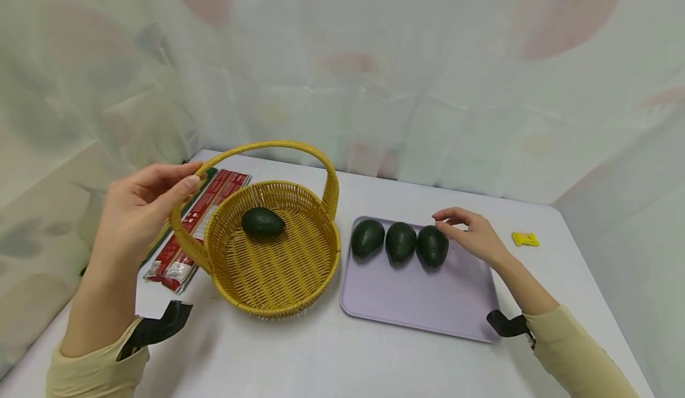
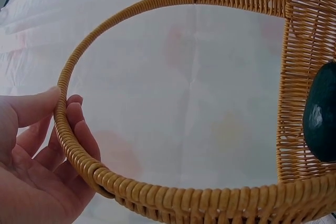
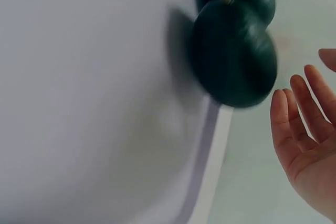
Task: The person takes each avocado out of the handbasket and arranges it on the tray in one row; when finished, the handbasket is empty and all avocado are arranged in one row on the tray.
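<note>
A yellow wicker basket (image 1: 273, 312) with a tall arched handle (image 1: 278, 144) stands at the left of the table, one dark green avocado (image 1: 263, 222) lying inside. My left hand (image 1: 140, 207) pinches the handle's left side between thumb and fingers; the left wrist view shows the thumb (image 2: 39, 106) on the near side of the wrapped cane. Three avocados lie in a row along the back of a lilac tray (image 1: 407, 303). Close by the rightmost avocado (image 1: 432, 247) is my right hand (image 1: 471, 234), its fingers loosely bent and holding nothing.
Red and silver packets (image 1: 198, 231) lie left of the basket, partly behind its handle. A small yellow wrapped piece (image 1: 525, 239) sits on the white table (image 1: 267, 362) right of the tray. Patterned curtain (image 1: 374, 77) hangs behind the table and along both sides.
</note>
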`<state>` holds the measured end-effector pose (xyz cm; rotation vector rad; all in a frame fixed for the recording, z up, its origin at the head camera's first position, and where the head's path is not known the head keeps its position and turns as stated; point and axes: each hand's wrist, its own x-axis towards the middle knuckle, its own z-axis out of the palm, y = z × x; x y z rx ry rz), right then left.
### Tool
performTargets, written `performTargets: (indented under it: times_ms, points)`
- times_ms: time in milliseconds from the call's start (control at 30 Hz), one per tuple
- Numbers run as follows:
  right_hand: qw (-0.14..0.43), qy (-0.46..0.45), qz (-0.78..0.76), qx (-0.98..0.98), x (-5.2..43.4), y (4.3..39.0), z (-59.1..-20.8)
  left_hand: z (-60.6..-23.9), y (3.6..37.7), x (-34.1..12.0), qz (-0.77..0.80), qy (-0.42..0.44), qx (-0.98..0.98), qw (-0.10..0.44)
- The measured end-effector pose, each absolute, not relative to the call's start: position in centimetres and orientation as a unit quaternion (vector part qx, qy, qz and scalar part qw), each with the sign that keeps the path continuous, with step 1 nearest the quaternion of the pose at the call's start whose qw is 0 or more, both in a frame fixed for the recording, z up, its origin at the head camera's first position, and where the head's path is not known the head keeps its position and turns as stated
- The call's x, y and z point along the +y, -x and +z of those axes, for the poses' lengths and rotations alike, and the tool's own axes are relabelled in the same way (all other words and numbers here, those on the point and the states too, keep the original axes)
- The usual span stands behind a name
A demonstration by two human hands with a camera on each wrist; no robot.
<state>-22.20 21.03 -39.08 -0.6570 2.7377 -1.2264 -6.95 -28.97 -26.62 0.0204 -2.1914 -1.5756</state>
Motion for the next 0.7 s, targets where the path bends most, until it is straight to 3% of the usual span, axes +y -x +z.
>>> performTargets:
  times_ms: [700]
  points:
    - [0.107, 0.275, -0.502, 0.813, 10.1, 20.2, -36.3, -26.7, 6.8, -28.4, -0.608, 0.002, -0.759, 0.231]
